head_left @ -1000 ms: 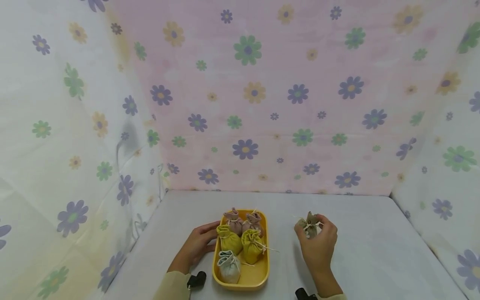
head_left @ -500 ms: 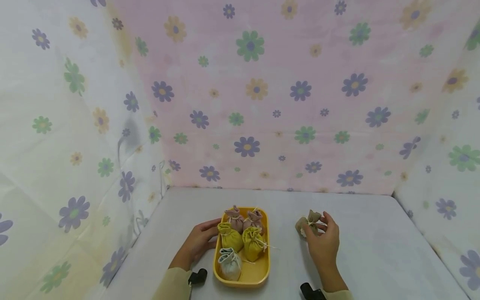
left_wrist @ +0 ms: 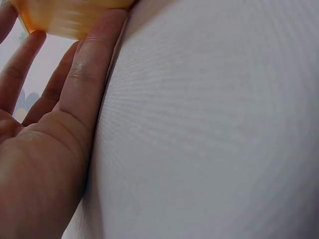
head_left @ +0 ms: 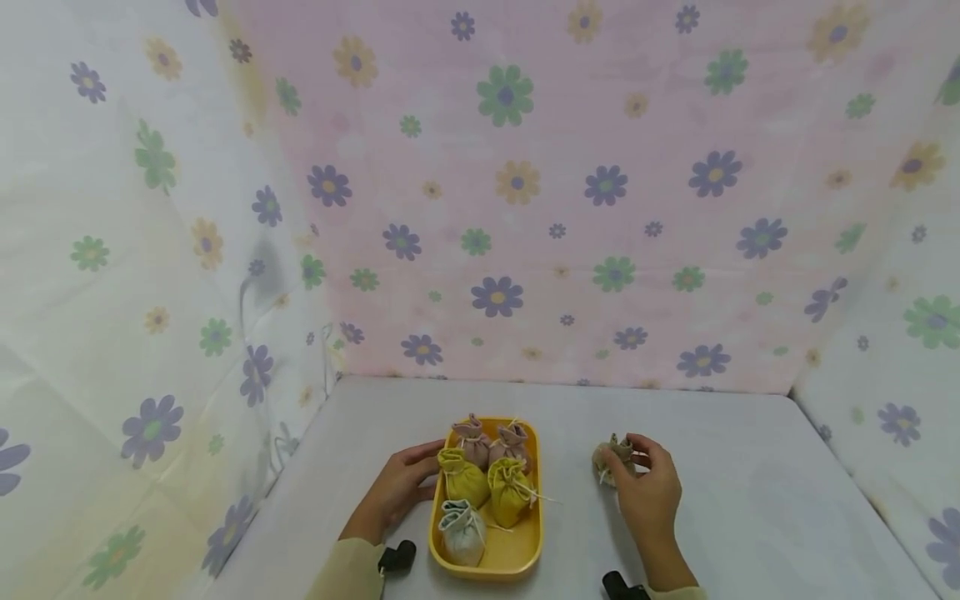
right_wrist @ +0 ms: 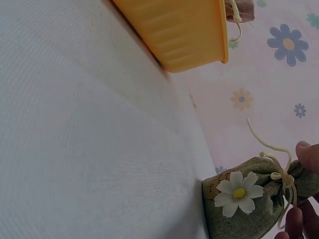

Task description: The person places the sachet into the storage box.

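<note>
My right hand [head_left: 649,492] pinches a small olive-green drawstring pouch [right_wrist: 244,201] near its tied neck. In the right wrist view a white flower with a yellow centre decorates the pouch, and its base is right at the table surface. To the left stands a yellow tray [head_left: 517,567] holding several pouches: two mauve, two yellow-green and one pale grey-blue pouch [head_left: 462,533]. My left hand [head_left: 397,492] rests at the tray's left side with fingers extended; in the left wrist view the fingertips [left_wrist: 107,22] touch the tray's wall.
The white table [head_left: 750,500] runs back to a pink flowered cloth [head_left: 555,200]. White flowered cloth walls rise on the left [head_left: 112,333] and right [head_left: 900,367]. A pale string from a yellow-green pouch [head_left: 510,492] hangs over the tray's right rim.
My right hand has shifted its fingers on the olive-green pouch and turned it slightly, staying right of the tray. My left hand stays at the tray; the view has shifted slightly.
</note>
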`<state>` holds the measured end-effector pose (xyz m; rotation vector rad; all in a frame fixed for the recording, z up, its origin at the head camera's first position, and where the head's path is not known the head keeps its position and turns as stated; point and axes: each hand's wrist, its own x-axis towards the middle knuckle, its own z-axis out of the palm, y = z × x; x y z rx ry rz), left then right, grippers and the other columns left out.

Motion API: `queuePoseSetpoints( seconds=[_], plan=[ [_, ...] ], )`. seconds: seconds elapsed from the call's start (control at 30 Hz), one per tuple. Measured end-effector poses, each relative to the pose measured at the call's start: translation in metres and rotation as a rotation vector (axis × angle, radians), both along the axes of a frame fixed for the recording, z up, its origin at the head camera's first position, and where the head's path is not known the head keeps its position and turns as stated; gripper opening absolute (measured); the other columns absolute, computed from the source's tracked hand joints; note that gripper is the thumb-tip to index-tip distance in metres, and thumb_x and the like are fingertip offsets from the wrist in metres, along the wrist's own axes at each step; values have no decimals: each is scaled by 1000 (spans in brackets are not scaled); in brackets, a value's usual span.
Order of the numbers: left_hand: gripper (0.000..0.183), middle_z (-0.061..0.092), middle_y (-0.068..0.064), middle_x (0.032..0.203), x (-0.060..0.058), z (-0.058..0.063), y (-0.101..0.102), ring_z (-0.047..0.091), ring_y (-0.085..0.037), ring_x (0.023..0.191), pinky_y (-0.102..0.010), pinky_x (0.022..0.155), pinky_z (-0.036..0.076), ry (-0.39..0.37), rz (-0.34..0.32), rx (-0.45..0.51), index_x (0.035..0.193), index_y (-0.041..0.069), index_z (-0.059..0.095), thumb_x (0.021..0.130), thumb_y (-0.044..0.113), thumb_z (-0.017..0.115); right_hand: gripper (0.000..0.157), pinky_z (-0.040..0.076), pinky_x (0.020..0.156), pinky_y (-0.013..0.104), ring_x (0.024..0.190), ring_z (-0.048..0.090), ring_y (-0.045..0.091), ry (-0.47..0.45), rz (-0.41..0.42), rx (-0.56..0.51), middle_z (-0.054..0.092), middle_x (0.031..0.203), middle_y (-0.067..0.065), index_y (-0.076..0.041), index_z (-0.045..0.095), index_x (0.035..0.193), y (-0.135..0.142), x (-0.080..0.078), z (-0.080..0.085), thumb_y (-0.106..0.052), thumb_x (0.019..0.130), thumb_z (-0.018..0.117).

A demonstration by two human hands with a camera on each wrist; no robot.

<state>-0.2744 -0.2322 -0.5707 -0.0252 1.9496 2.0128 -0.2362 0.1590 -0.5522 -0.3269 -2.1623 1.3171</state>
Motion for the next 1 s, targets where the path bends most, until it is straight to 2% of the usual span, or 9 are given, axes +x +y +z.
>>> queuePoseSetpoints(
  seconds=[0.17,0.37,0.6,1.0],
  plan=[
    [63,53,-13,155,0,3,1,64,-26,128,-44,95,61,6,3,-10,151,13,54,96,39,73,39,44,72,7,98,66,19,49,-18,1,74,114,9,-8,69,122,1,-2,2,-20,89,84],
    [65,53,-13,155,-2,-1,1,65,-25,127,-43,95,61,-11,14,-15,150,13,55,95,41,75,37,49,72,4,90,66,15,86,-39,7,77,108,10,-6,70,120,6,-2,1,-16,87,85],
    [65,54,-13,154,1,0,2,64,-25,128,-43,96,61,-5,12,-14,151,12,55,95,41,74,30,49,74,4,87,66,8,120,-49,-14,77,104,10,-6,72,115,8,-1,5,-14,88,83],
    [65,55,-13,153,2,1,2,64,-25,128,-43,96,61,-2,14,-12,151,13,55,95,41,74,27,51,74,5,84,67,6,170,-34,-18,78,100,6,-7,73,111,11,2,14,-11,86,85]
  ],
)
